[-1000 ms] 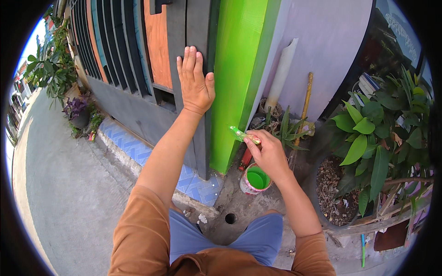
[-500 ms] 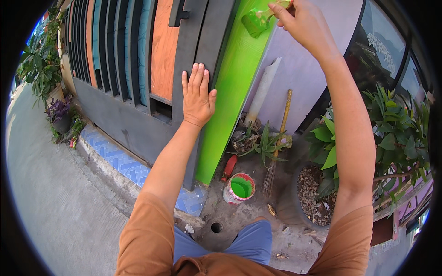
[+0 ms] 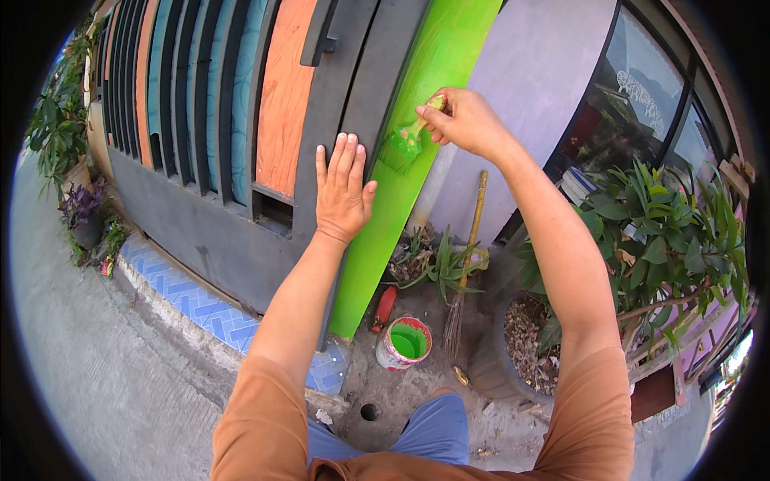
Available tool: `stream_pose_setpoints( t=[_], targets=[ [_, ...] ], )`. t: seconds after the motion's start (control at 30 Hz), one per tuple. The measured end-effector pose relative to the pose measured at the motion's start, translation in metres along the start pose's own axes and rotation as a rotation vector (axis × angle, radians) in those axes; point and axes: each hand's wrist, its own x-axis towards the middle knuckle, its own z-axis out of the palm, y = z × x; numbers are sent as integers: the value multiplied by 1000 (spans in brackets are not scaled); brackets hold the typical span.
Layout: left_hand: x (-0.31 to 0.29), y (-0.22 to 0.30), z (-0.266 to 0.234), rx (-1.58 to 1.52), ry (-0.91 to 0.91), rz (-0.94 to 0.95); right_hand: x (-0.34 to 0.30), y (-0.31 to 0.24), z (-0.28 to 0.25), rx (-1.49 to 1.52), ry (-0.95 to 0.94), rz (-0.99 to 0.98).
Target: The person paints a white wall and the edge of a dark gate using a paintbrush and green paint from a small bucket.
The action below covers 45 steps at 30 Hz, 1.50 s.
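My right hand [image 3: 465, 122] grips the handle of a paintbrush [image 3: 403, 146] whose bristles are coated in bright green. The bristles lie against a green painted post [image 3: 401, 200]. Fingers stretched out, my left hand [image 3: 345, 192] rests flat on the dark grey gate frame [image 3: 365, 56] just left of the post. On the ground below stands a paint can [image 3: 391, 360] with green paint [image 3: 408, 342] inside and red smears round its rim.
A red object [image 3: 385, 307], a potted aloe [image 3: 443, 264] and a stick broom [image 3: 467, 256] stand near the can. At right is a large potted plant [image 3: 654, 232]. Blue tiles [image 3: 208, 301] edge the gate's foot. A round hole [image 3: 370, 412] opens in the ground.
My right hand has brought the paintbrush down and to the left along the green post. My left hand stays flat on the gate frame. The view has shifted slightly.
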Motion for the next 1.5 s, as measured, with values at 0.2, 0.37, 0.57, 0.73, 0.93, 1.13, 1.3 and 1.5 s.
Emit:
stream_pose_setpoints(
  t=[0.2, 0.37, 0.57, 0.73, 0.93, 1.13, 1.3, 1.5],
  targets=[
    [-2, -5, -1, 2, 1, -6, 65, -74, -131, -197, 201, -148],
    [-2, 1, 2, -19, 10, -10, 53, -137, -193, -692, 729, -513],
    [-4, -6, -2, -1, -13, -16, 50, -86, -110, -922, 715, -690],
    [-1, -2, -1, -23, -3, -13, 3, -56, -45, -1108, 521, -769],
    [-2, -3, -3, -41, -10, -18, -85, -26, 51, -876, 169, -764],
    [-2, -2, -1, -49, -6, -12, -118, -33, 67, -518, 98, -556],
    [-3, -3, -1, -36, -12, -17, -40, -34, 11, -242, 155, -220],
    [-1, -1, 0, -34, 4, -14, 41, -117, -126, -561, 449, -284]
  ],
)
